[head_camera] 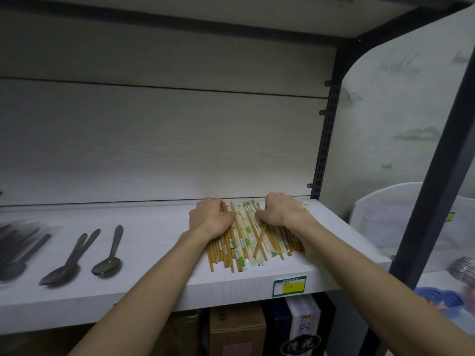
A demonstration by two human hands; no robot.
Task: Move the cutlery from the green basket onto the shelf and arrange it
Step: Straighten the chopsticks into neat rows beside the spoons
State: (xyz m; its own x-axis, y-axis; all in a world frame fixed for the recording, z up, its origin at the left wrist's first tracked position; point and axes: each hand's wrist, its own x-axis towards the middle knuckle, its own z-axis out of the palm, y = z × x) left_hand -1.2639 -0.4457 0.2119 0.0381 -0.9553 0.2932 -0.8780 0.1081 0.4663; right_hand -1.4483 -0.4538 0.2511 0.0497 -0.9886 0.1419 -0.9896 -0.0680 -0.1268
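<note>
Cutlery already lies along the white shelf (159,255), which is the biggest thing in view and carries a green and yellow price label (289,286) on its front edge. The green basket is not in sight. At the right end of the shelf sits a broad layer of chopsticks (244,237), some bare brown wood and some in clear wrappers with green print, most running front to back, one brown pair lying crossed on top. Both hands rest on this layer with curled fingers: the left hand (210,218) presses its left side, and the right hand (281,210) presses its right side. Whether either hand pinches a stick or only pushes down cannot be told. To the left, well apart, lie two crossed dark spoons (67,260), a single spoon (109,258) beside them, and a blurred pile of more dark cutlery (15,250) at the edge. The chopsticks look light, stiff and apt to roll, the wrapped ones slippery; squaring them is probably best done by gathering the bundle from both flanks near its middle.
</note>
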